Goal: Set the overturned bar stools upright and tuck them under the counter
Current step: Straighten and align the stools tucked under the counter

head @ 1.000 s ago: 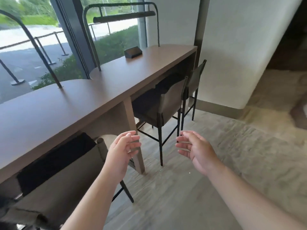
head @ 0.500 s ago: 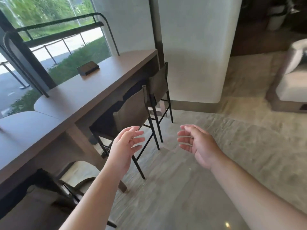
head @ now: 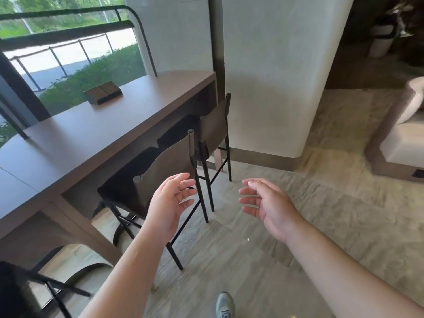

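Two dark bar stools stand upright at the brown counter (head: 96, 143). The nearer stool (head: 160, 166) has its seat partly under the counter edge, its backrest facing me. The farther stool (head: 213, 129) sits tucked in by the white wall. A third stool (head: 27, 292) shows only in part at the bottom left corner. My left hand (head: 171, 203) hovers just in front of the nearer stool's backrest, fingers relaxed and holding nothing. My right hand (head: 263, 205) hangs apart to the right over the floor, fingers loosely curled, empty.
A small dark box (head: 103, 92) lies on the counter near the window. Black lamp frames (head: 142, 40) rise from the counter. A rounded white wall (head: 275, 88) stands behind, a beige sofa (head: 403, 138) to the right. My grey shoe (head: 226, 305) is on the pale floor.
My view has swung right along the counter and moved closer to the two upright stools. The near-left stool slid out to the bottom corner. Both hands stayed raised and empty.
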Action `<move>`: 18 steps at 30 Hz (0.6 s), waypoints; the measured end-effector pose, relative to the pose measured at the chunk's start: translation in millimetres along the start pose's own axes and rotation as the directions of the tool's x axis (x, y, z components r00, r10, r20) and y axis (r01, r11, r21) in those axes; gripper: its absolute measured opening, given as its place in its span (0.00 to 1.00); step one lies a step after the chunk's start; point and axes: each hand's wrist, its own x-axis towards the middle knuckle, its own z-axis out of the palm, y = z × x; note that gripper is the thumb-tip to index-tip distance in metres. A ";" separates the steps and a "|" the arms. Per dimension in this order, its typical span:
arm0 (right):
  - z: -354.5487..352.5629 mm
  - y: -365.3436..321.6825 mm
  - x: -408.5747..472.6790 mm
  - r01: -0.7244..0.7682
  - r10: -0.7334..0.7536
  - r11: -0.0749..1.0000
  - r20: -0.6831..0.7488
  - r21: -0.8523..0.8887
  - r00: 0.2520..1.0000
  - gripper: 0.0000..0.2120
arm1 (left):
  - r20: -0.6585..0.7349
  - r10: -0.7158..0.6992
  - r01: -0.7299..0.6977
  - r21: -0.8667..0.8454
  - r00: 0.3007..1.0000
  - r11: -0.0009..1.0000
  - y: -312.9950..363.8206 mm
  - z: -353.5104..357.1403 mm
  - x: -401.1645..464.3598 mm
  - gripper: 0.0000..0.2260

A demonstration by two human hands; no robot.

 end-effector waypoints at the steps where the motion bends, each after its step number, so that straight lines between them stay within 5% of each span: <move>1: 2.0 -3.1 16.6 -0.006 0.006 1.000 -0.004 -0.017 1.000 0.08 | -0.006 -0.005 0.005 -0.016 1.000 1.000 -0.9 2.6 18.8 0.15; 8: 31.0 -46.7 146.4 -0.015 0.010 0.991 -0.033 -0.133 0.999 0.08 | -0.025 -0.032 0.030 -0.081 0.999 0.996 13.7 7.9 158.7 0.21; 13: 63.1 -66.6 224.1 0.013 -0.014 0.985 -0.006 -0.171 1.000 0.07 | -0.060 -0.006 0.003 -0.060 0.998 0.998 29.8 -3.1 241.3 0.08; 18: 90.5 -69.4 281.3 -0.013 0.025 0.976 0.049 -0.216 0.998 0.08 | -0.075 0.045 -0.046 -0.015 0.996 0.999 39.7 -13.4 279.2 0.08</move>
